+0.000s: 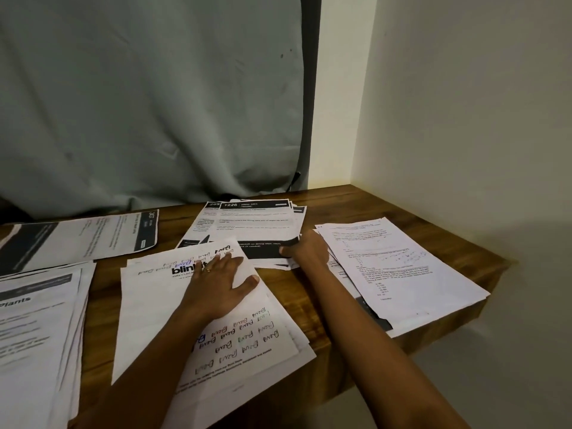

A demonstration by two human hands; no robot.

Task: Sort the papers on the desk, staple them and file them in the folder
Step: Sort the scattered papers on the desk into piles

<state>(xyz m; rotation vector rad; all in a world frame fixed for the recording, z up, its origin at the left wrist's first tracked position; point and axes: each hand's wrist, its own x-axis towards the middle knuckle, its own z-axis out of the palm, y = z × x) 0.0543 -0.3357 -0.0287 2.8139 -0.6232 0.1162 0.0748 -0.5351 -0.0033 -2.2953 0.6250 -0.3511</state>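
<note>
Several piles of printed paper lie on a wooden desk (337,199). My left hand (216,284) rests flat, fingers spread, on a white pile with handwritten scribbles (154,311) in the middle. My right hand (306,250) pinches the near right corner of a pile with black header bands (247,224) further back. A text-printed pile (402,274) sits at the right, overhanging the desk edge. Two more piles lie at the left: one near (37,320), one far (93,236). No stapler or folder is in view.
A grey-green curtain (148,103) hangs behind the desk. A cream wall (464,119) closes off the right side. The desk's right edge (483,305) and front edge drop off close to the papers.
</note>
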